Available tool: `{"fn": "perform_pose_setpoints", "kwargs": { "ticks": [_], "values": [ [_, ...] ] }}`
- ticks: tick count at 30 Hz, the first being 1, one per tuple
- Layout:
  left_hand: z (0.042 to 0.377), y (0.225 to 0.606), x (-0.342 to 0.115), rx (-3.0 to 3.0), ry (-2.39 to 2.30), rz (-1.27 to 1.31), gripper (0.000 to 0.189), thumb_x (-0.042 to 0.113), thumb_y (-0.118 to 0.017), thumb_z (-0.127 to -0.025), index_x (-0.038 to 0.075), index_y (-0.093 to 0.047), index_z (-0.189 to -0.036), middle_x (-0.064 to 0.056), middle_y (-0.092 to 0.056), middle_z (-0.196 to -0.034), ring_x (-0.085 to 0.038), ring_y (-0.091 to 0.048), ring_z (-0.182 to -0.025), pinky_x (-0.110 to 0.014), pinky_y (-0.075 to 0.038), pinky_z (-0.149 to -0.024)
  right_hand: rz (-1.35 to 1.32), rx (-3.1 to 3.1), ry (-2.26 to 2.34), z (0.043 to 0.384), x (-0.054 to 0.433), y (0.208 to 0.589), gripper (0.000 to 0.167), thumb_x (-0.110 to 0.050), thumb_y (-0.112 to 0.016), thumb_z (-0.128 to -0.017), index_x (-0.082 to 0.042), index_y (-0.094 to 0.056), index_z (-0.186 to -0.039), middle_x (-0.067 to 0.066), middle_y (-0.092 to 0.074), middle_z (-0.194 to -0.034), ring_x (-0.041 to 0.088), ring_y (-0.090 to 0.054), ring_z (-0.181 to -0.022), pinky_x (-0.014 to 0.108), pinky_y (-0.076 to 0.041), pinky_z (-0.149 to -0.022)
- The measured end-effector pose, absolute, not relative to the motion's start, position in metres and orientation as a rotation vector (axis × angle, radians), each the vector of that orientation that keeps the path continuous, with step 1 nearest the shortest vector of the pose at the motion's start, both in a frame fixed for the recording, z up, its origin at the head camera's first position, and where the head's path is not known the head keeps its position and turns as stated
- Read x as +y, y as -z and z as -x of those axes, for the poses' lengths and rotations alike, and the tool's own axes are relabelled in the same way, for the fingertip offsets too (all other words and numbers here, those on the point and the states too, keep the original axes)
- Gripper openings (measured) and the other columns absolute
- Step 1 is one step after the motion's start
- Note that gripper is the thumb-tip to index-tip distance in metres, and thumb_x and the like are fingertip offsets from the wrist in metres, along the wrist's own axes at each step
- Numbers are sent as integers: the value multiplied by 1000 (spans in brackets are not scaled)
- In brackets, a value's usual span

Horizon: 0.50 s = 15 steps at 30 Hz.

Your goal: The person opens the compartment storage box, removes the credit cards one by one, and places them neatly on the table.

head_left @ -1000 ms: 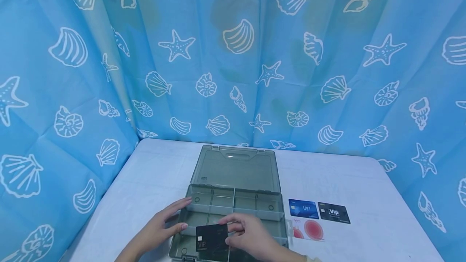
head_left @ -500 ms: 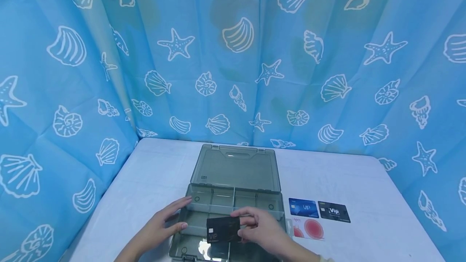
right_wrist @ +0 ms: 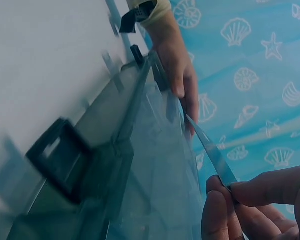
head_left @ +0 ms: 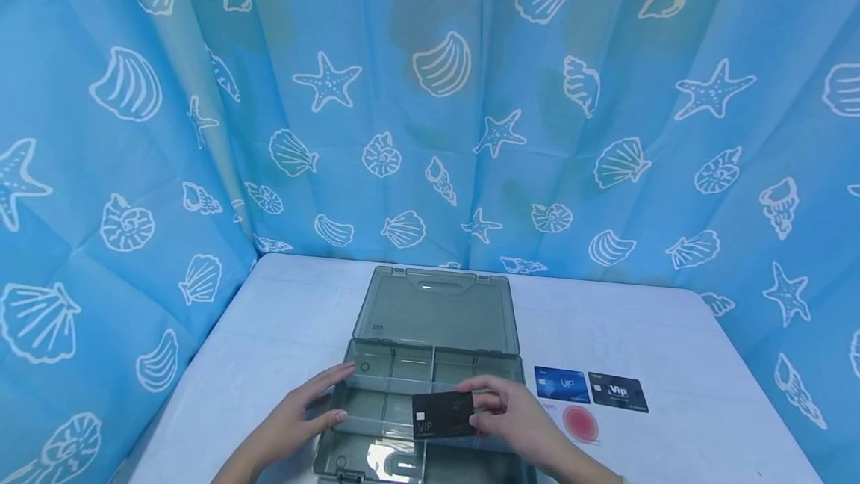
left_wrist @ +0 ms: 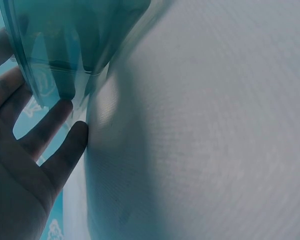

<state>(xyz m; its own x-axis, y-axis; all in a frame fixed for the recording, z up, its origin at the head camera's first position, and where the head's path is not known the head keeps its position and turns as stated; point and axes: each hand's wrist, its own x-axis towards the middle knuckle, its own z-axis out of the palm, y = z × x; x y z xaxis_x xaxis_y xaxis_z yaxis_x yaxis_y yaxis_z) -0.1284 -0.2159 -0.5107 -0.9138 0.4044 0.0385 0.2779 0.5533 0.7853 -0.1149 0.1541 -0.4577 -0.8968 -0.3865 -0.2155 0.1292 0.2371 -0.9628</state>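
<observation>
A black VIP card (head_left: 443,415) is pinched at its right end between the thumb and fingers of my right hand (head_left: 513,418). It overlaps the middle of a translucent grey-green divided plastic box (head_left: 352,445) in the head view. Seen in the right wrist view, the card (right_wrist: 216,156) stands edge-on beside the box's wall. My left hand (head_left: 298,413) rests at the box's left side, thumb and fingers spread along the rim. The left wrist view has its fingers (left_wrist: 70,150) straight against the box wall (left_wrist: 85,45). The hinged lid (head_left: 437,312) lies back, away from me.
Right of the box, on the white-covered table (head_left: 685,372), lie a blue VIP card (head_left: 563,385), a black-and-white VIP card (head_left: 618,392) and a pink-and-white card (head_left: 579,424). A blue seashell curtain (head_left: 470,133) hangs behind the table and at its left.
My right hand has carried the black card rightward and slightly away from me, from over the front left compartment to the box's middle. My left hand has stayed at the rim.
</observation>
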Motion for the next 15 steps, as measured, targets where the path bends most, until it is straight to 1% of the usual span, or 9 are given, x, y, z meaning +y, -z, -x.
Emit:
{"fn": "perform_pose_setpoints", "kwargs": {
  "ticks": [4, 11, 15],
  "values": [
    [128, 512, -217, 2648, -1290, -589, 64, 38, -69, -97, 16, -47, -153, -5, -42, -160, -38, -36, -146, -60, -39, -112, 207, 2121, 1698, 115, 165, 459, 41, 2, -66, -91, -2, -62, -132, 11, -75, -106, 25, -70, -99, 45, -64, -82],
    [129, 512, -216, 2645, -1289, -583, 64, 39, -69, -97, 16, -48, -153, -5, -42, -160, -38, -36, -146, -61, -38, -113, 172, 2126, 1703, 114, 182, 461, 43, 1, -63, -94, -1, -58, -137, 14, -74, -111, 25, -69, -99, 47, -62, -86],
    [129, 512, -216, 2648, -1287, -577, 64, 39, -69, -97, 16, -48, -153, -5, -42, -160, -38, -36, -146, -60, -38, -112, 136, 2147, 1695, 113, 191, 461, 43, 2, -61, -95, 0, -57, -137, 16, -73, -113, 26, -70, -100, 48, -63, -86]
  ]
}}
